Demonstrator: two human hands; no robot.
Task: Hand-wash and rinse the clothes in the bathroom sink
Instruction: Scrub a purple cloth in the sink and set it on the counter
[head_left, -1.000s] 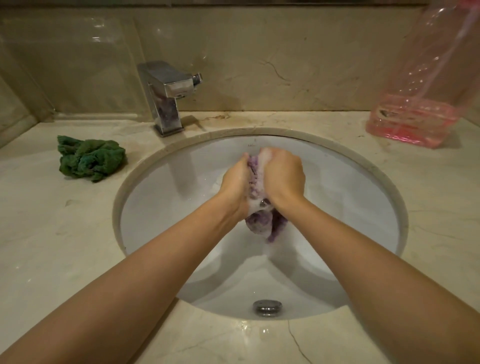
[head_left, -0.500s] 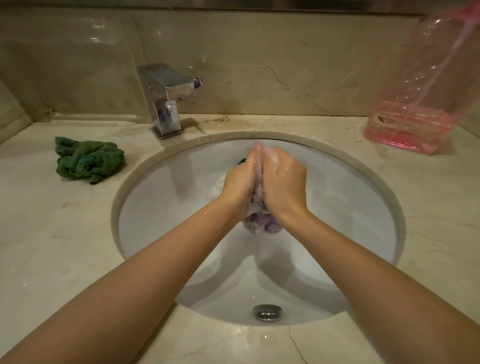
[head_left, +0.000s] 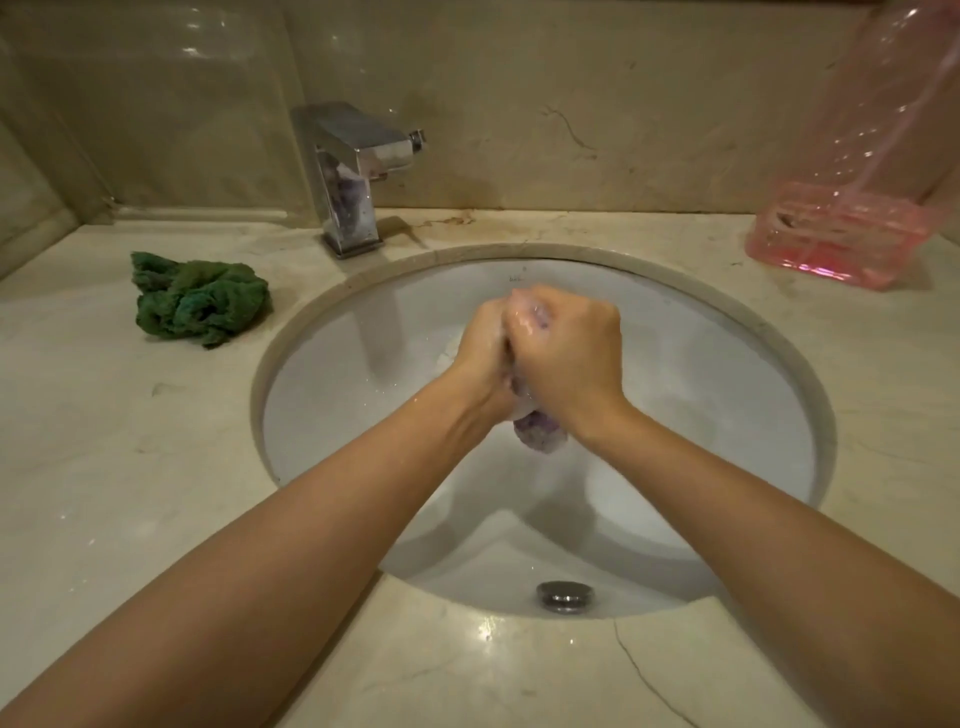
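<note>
Room: bathroom with a shiny stone wall at the far side and a pale marble worktop (head_left: 104, 467) all around.
Sink: round white sink (head_left: 727, 415) set down into the worktop, wet inside, with a metal drain (head_left: 564, 597) at the near edge.
Tap: square metal tap (head_left: 353, 171) at the far left of the sink. No water can be seen coming out.
Purple cloth: small soapy purple cloth (head_left: 537, 436) held up over the middle of the sink, squashed between both hands. Only a lump pokes out below them, with white suds on it.
Left hand: left hand (head_left: 480, 358) is curled tight on the cloth, pressed against the other hand.
Right hand: right hand (head_left: 569, 358) is curled round the cloth too, its fingers (head_left: 524, 322) wet and foamy on top.
Green cloth: scrunched green cloth (head_left: 200, 299) lies on the worktop, left of the sink, well apart from the hands.
Pink bottle: see-through pink bottle (head_left: 841, 244) stands at the far right with a little pink liquid in the bottom.
How it will handle: the purple cloth looks soft, floppy and light, a bit heavier with water in it. The soap likely makes it slippery.
Where to hold: bunch it in both fists, as here, so it cannot slide out. Nothing in it looks like it could break.
</note>
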